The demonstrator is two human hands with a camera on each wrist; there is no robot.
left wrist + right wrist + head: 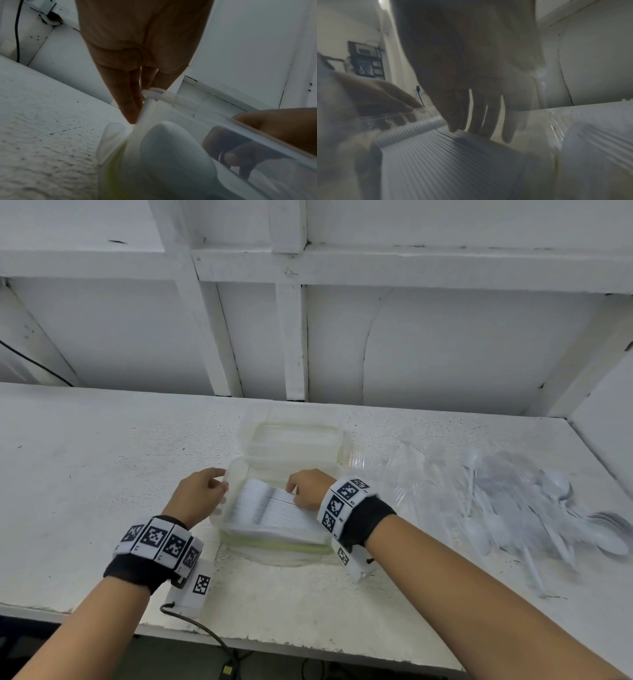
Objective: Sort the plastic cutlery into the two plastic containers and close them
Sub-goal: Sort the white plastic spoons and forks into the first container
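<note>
White table (102, 460) carries all items. Near container (274, 546), clear plastic with a yellow-green seal, sits at centre, lid off; a second container (291, 436) stands touching it at 12 o'clock. A loose heap of white spoons (534, 508) lies well apart at 3 o'clock, clear cutlery between, blurred. Inside the near container, a packed row of white cutlery (274, 508); type cannot be told. Left hand (198, 494) at 9 o'clock of the container: grip clamped on its left wall, thumb over the rim. Right hand (308, 487): fingers (488, 115) straight, apart, tips pressing down on the packed row.
</note>
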